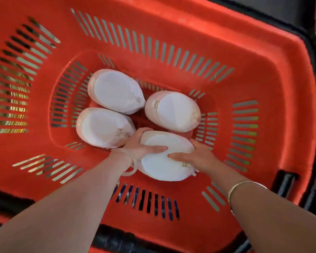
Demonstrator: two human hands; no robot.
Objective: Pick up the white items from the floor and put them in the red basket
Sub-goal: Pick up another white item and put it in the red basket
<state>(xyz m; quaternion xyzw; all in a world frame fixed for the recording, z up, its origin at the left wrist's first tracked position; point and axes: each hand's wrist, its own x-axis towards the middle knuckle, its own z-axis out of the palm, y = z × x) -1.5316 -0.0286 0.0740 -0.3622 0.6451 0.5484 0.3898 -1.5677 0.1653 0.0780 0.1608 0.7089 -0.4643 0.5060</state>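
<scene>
A large red basket point(171, 33) with slotted walls fills the view from above. On its floor lie three white oval stacks: one at the back left point(115, 91), one at the front left point(102, 127) and one at the right point(175, 111). Another white oval stack point(164, 165) sits at the near side of the basket floor, held from both sides. My left hand point(140, 145) grips its left edge and my right hand point(195, 155) grips its right edge. Both forearms reach down into the basket.
A black handle point(286, 181) is hinged on the basket's right rim, and a black bar point(117, 238) runs along the near rim. Dark floor shows beyond the basket at the upper right. A thin bracelet circles my right forearm.
</scene>
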